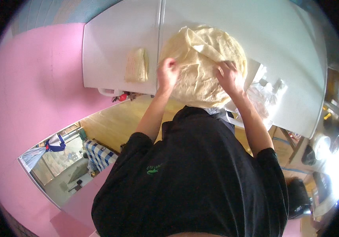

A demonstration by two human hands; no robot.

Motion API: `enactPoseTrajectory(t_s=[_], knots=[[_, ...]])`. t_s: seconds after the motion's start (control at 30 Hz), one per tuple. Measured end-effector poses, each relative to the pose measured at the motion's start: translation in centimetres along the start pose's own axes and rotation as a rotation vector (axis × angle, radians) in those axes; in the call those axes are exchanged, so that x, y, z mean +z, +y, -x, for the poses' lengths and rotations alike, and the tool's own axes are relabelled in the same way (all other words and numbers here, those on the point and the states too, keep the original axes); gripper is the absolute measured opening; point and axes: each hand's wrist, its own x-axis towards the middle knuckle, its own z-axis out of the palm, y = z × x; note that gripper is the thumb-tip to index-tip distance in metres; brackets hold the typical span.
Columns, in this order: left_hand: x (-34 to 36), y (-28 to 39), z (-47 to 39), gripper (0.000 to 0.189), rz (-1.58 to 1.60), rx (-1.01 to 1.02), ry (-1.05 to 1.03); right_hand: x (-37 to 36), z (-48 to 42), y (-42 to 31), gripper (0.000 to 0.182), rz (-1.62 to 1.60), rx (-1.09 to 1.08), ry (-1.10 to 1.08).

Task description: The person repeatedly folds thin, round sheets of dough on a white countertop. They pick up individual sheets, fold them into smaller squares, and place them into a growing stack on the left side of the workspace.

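A large round pile of thin, pale yellow sheets (202, 80), creased and wrinkled, lies on a white folding table (116, 38) before me. One sheet is partly folded over near the top of the pile. At the pile's left edge is my left hand (168, 72), fingers curled and blurred; whether it pinches a sheet cannot be seen. My right hand (231, 75) rests on the right part of the pile, its fingers at the edge of the folded sheet. A folded stack of similar sheets (136, 65) sits on the table's left half.
Clear plastic bags (265, 94) lie to the right of the pile, beside a white flat item (253, 72). A pink wall (54, 65) borders the table's left end. A seam crosses the tabletop. Boxes and a white container (321, 145) stand at the lower right.
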Motion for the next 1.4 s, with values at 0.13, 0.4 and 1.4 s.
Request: enactPoseTrajectory(t_s=[0.13,0.4,1.4], knots=[[3.9,6.1,-1.1,0.029,-0.192,0.131,-0.147,3.4,-5.2,-0.3,0.035,0.095,-0.124,0.11],[6.6,2.8,-3.4,0.019,-0.208,-0.072,-0.156,6.8,-10.9,3.6,0.028,0.036,0.041,-0.098],[-7.4,-11.1,-9.0,0.03,0.064,-0.292,-0.2,2.8,-9.7,7.2,0.052,0.219,0.639,-0.071]])
